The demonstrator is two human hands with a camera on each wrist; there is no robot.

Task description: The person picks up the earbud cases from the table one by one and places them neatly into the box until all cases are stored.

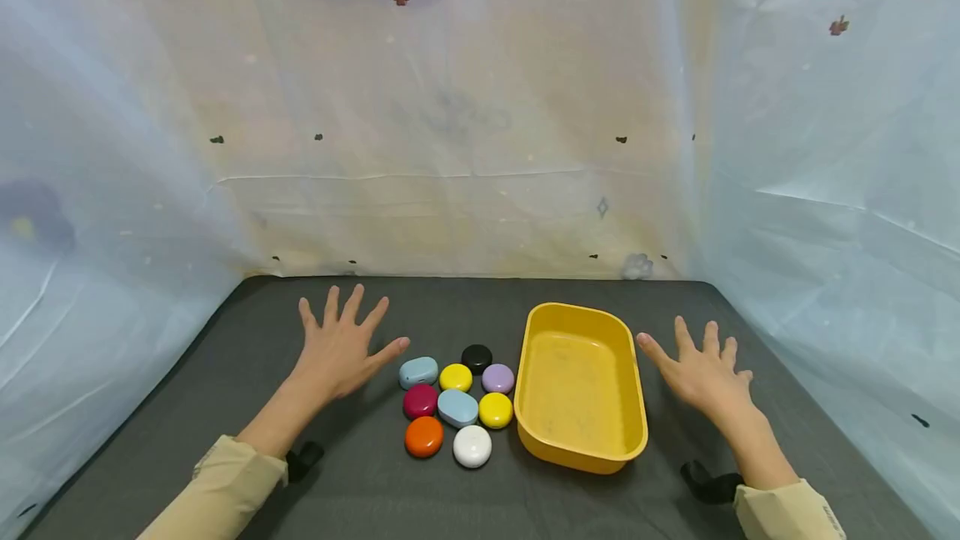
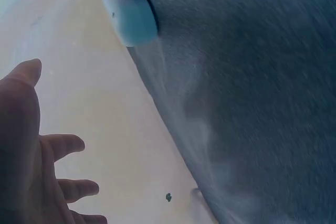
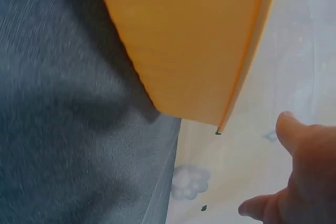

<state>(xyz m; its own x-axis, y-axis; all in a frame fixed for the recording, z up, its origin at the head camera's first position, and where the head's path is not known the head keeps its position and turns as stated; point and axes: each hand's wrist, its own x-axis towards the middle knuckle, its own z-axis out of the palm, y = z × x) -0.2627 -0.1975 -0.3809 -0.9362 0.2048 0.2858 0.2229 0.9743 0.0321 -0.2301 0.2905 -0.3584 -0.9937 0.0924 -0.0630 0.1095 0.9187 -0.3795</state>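
Note:
My left hand (image 1: pixel 339 355) is spread with straight fingers over the dark cloth, left of a group of glossy rounded pieces, and touches none of them. Nearest to its thumb lies a light blue piece (image 1: pixel 418 372). Around that are a crimson piece (image 1: pixel 421 401), an orange one (image 1: pixel 424 437), a white one (image 1: pixel 472 447), a black one (image 1: pixel 477 358), a purple one (image 1: pixel 498 378), two yellow ones and a second light blue one (image 1: pixel 457 408). Right of them stands a yellow tub (image 1: pixel 581 454) with nothing in it. My right hand (image 1: pixel 705 375), fingers apart, hovers just beyond the tub's right side.
Dark grey cloth (image 1: pixel 360 490) covers the table. Pale patterned sheets hang behind it (image 1: pixel 465 223) and along both sides. Black straps (image 1: pixel 708 486) show at both wrists.

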